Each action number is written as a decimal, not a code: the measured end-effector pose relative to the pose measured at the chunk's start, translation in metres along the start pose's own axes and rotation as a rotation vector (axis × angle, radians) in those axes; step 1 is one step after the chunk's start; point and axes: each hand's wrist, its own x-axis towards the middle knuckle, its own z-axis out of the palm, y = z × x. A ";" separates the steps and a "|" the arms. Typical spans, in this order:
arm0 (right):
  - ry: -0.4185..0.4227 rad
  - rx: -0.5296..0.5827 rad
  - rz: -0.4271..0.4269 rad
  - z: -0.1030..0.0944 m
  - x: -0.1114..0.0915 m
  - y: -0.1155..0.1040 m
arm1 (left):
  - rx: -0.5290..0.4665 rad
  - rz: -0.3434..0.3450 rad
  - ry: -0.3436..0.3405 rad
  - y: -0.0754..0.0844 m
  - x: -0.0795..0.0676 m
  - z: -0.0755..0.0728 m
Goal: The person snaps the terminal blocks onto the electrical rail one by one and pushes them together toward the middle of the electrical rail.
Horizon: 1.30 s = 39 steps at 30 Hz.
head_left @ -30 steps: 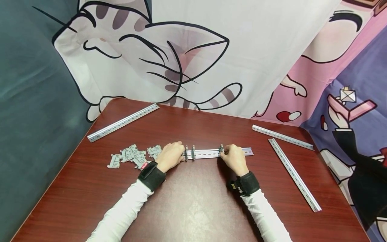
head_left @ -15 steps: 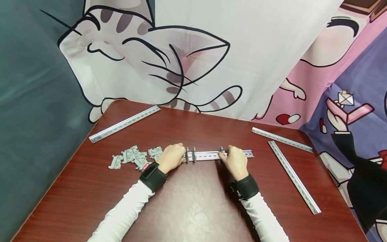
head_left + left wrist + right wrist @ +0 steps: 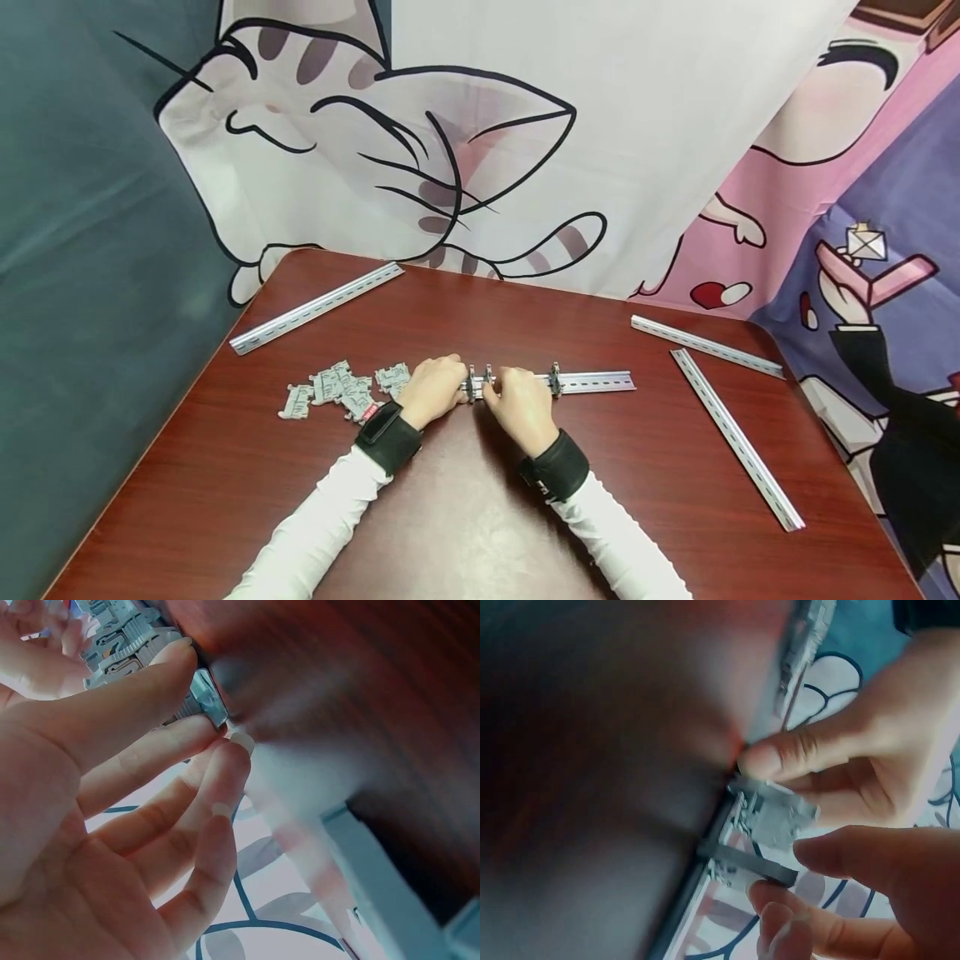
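Note:
A silver slotted DIN rail [image 3: 600, 382] lies across the middle of the table, with grey terminal blocks standing on it. My left hand [image 3: 433, 387] grips the rail's left end, its thumb against the nearest block [image 3: 776, 814] and its fingertips at the rail's tip. Close beside it, my right hand [image 3: 523, 408] pinches the second terminal block [image 3: 750, 864] between thumb and index finger, as the right wrist view shows. Another terminal block [image 3: 555, 379] stands upright on the rail just right of my right hand. Part of the rail is hidden behind both hands.
Several loose grey terminal blocks [image 3: 330, 385] lie flat left of my left hand, one with a red mark. A further DIN rail [image 3: 318, 308] lies at the back left. Two more rails [image 3: 708, 346] [image 3: 738, 442] lie on the right of the brown table [image 3: 465, 533].
My right hand has left the block on the rail's right part and moved left to the block near my left hand. The left hand keeps its grip at the rail's end.

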 end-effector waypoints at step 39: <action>0.063 -0.020 0.110 0.001 0.003 0.025 | 0.011 -0.056 0.008 -0.002 -0.002 0.000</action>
